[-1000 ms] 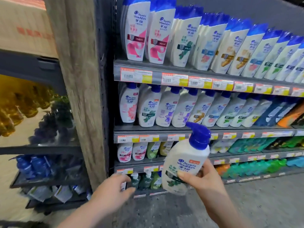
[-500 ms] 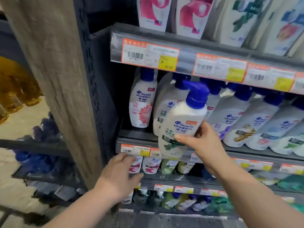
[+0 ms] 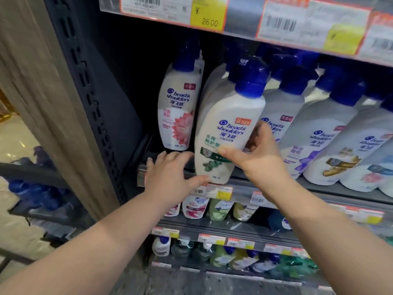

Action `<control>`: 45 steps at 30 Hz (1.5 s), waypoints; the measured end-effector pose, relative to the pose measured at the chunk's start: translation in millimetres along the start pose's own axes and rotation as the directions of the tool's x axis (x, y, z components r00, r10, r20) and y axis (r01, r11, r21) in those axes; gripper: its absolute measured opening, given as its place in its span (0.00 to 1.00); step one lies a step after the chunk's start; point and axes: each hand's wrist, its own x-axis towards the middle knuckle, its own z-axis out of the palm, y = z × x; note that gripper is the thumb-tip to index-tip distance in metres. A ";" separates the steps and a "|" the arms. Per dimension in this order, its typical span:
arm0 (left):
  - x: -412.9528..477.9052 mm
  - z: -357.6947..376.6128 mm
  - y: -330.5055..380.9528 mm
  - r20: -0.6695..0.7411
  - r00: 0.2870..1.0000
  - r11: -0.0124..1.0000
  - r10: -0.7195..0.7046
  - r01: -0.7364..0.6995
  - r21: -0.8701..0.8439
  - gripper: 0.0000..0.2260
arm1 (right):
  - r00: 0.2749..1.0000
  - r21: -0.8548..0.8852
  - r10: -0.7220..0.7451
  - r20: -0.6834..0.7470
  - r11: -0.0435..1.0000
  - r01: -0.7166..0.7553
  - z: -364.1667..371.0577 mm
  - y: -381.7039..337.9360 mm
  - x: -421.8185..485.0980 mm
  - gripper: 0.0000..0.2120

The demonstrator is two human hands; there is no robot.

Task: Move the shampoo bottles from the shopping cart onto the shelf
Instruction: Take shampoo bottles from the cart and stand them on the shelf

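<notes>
Head view: the right hand (image 3: 259, 160) grips the white plastic shampoo bottle with a blue pump cap (image 3: 229, 128) low on its body, thumb across the green-leaf label. The bottle's base is at the front lip of the grey metal shelf (image 3: 314, 186), just beside the left hand (image 3: 170, 177) (fingers straight and spread, holding nothing).

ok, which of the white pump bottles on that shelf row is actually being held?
The green-leaf bottle, front of the row beside the pink-flower bottle. The right grip is wrapped round its lower body; no other bottle is held.
</notes>
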 end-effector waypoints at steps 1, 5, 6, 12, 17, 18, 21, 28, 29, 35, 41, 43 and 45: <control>0.0 0.4 2.7 -0.008 1.000 1.000 -0.006 0.006 -0.011 0.30 | 1.000 -0.026 -0.019 -0.021 0.999 0.019 0.5 1.1 -1.4 0.29; 2.2 -1.3 8.6 -0.014 1.000 0.999 -0.021 0.020 -0.046 0.28 | 1.000 -0.170 -0.024 -0.019 0.985 0.020 2.5 9.6 -12.6 0.29; 2.9 -1.5 8.3 -0.010 1.000 0.998 -0.021 0.021 -0.053 0.27 | 1.000 -0.204 0.009 -0.011 0.979 -0.011 4.2 13.7 -15.6 0.28; 8.3 -3.3 10.8 -0.031 0.999 0.997 0.032 -0.034 -0.073 0.23 | 0.996 -0.315 0.087 -0.011 0.945 -0.086 10.5 18.8 -14.9 0.20; 15.5 -3.8 12.1 -0.039 0.999 0.993 -0.001 -0.003 -0.114 0.22 | 0.992 -0.373 0.120 -0.031 0.920 -0.123 12.3 19.7 -5.8 0.18; 17.3 -3.0 12.5 -0.052 0.999 0.998 -0.002 -0.002 -0.066 0.21 | 0.992 -0.377 0.123 -0.038 0.917 -0.128 13.6 20.2 -3.8 0.19; 22.6 -1.0 14.0 -0.092 0.996 1.000 0.009 -0.008 0.020 0.20 | 0.987 -0.402 0.147 -0.057 0.902 -0.158 18.0 23.3 0.9 0.20; 33.2 3.2 12.2 -0.117 0.993 0.999 0.011 -0.006 0.050 0.22 | 0.984 -0.377 0.139 -0.113 0.910 -0.172 25.0 29.2 7.6 0.19; 33.7 3.1 12.3 -0.116 0.993 0.999 0.006 0.000 0.049 0.21 | 0.981 -0.366 0.151 -0.119 0.912 -0.185 25.9 29.4 7.7 0.19; 33.8 2.0 10.6 -0.089 0.996 0.999 0.005 -0.001 0.038 0.22 | 0.976 -0.452 0.200 -0.081 0.866 -0.215 18.2 23.6 -4.6 0.15; 33.8 5.2 9.2 -0.103 0.995 1.000 0.012 -0.010 0.018 0.22 | 0.976 -0.500 0.194 -0.094 0.839 -0.215 23.2 23.4 -3.9 0.15; 34.8 6.1 9.6 -0.113 0.993 0.999 0.020 -0.017 0.029 0.21 | 0.975 -0.506 0.190 -0.114 0.834 -0.222 25.0 24.7 -2.2 0.15; 35.4 6.5 9.2 -0.120 0.993 0.999 0.019 -0.016 0.030 0.21 | 0.976 -0.520 0.181 -0.118 0.826 -0.216 26.3 26.2 -2.4 0.16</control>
